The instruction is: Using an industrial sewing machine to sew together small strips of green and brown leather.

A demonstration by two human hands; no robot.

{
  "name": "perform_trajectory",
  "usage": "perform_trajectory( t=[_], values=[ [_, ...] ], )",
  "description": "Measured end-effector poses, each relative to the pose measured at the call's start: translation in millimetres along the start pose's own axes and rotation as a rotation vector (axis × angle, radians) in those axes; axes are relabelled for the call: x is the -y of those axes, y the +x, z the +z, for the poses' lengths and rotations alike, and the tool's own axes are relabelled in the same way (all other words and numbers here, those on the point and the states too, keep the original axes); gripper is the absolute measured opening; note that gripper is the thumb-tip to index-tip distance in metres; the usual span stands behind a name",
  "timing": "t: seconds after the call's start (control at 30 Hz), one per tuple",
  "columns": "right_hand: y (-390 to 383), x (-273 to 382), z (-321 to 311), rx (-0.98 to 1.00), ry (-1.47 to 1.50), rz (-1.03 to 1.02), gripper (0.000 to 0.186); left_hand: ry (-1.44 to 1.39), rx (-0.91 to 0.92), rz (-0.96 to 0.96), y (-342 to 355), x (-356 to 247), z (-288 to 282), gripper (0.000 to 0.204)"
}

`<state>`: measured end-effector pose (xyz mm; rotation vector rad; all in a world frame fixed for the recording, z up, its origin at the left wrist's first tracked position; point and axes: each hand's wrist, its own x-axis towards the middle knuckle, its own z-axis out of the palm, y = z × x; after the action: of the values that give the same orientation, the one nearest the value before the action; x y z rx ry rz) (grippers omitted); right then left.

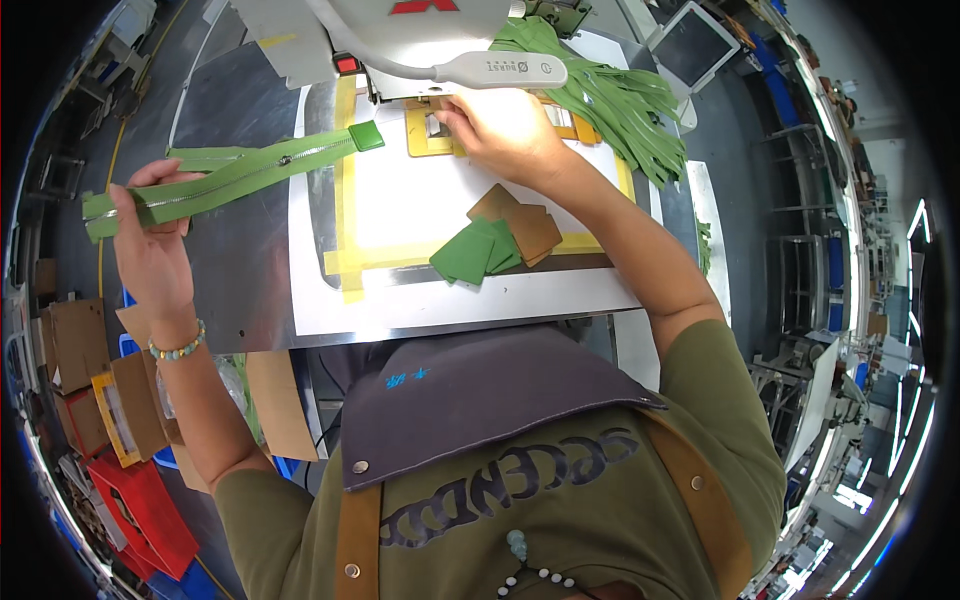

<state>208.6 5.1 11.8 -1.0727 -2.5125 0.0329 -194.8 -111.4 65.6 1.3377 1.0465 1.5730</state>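
We see the left hand [155, 240] pinching a green zipper strip [235, 178] (a green square [367, 135] sits at its end) left of the yellow frame [429, 148]. The right hand [500, 130] reaches over this frame; whether it grips, we cannot tell. Below the frame lie pieces [465, 252] of 2 colours, green and brown.

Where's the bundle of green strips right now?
The bundle lies upper right in the head view, between the right hand and the white-framed screen.

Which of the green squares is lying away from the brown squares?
The lone green square at the end of the green zipper strip in the left grip; the other green squares overlap beside the brown squares.
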Motion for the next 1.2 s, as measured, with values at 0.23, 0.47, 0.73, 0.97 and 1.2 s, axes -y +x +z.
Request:
perform_trajectory(
  t=[0.23, 0.47, 0.73, 0.97, 1.2],
  values=[
    [-26, 16, 2, -0.325, 0.55, 0.007, 0.018, 0.003, -0.479, -0.155, 32, 70, -49, 0.056],
    [-80, 41, -83, 0.266, 0.69, 0.107, 0.017, 0.828, -1.017, 0.171, -4, 100, -182, 0.027],
    [-205, 64, -104, 0.779, 0.835, 0.145, 0.035, 0.219, 0.693, -0.145, -135, 7, 93, 0.049],
    [-246, 86, -33, 0.729, 0.492, 0.324, 0.041, -0.019, 0.968, -0.666, -183, 119, 169, 0.056],
    [-261, 100, -30, 0.466, 0.247, 0.514, 0.019, 0.683, 1.03, -0.234, -178, 138, 232, 0.048]
  ],
)
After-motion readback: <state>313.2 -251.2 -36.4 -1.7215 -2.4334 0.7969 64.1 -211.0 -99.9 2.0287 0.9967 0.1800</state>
